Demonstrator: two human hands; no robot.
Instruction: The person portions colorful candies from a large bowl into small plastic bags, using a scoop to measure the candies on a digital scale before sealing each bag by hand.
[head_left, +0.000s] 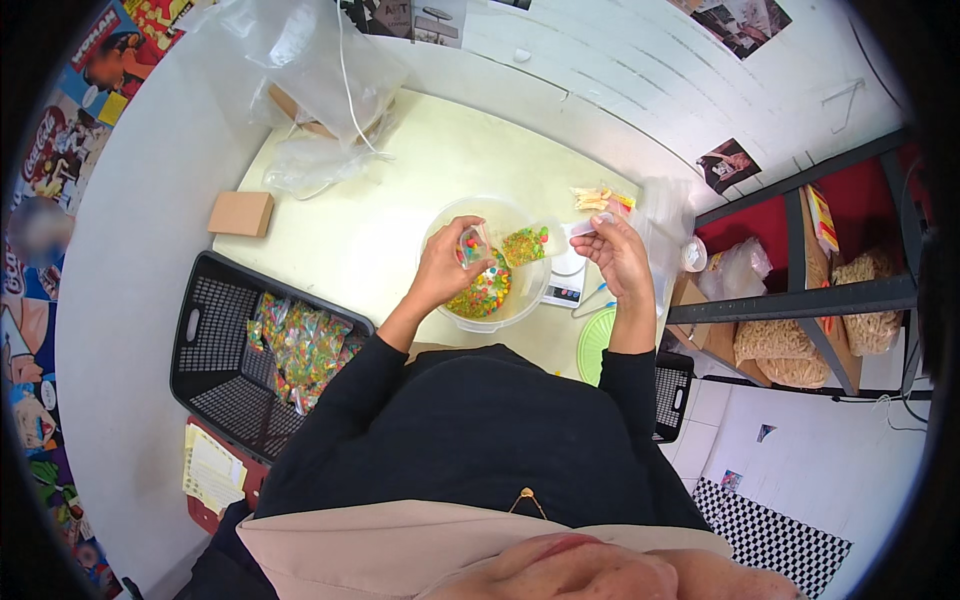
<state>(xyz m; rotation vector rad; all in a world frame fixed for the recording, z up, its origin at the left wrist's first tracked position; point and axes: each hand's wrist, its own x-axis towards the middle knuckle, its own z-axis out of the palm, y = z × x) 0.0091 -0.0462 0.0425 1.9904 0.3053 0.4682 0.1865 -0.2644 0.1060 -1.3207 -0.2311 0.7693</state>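
My left hand (444, 262) holds a small clear plastic bag (474, 244) with some colourful pieces in it, above a round clear plastic tub (536, 289). My right hand (616, 251) grips the pale handle of a translucent plastic scoop (553, 238). Small multicoloured candies or cereal bits lie in the scoop, whose front is close beside the bag. More colourful pieces (480, 300) fill the bottom of the tub. A white digital scale (566, 289) stands just right of the tub, partly hidden by it and by the scoop.
A black plastic crate (217, 360) with many filled bags (304, 345) is at the left. A brown cardboard box (240, 214) sits on the table's left edge. Right of the tub are a green lid (596, 349), clear plastic bags (664, 225) and a packet of sticks (600, 199). Shelves (795, 300) stand farther right.
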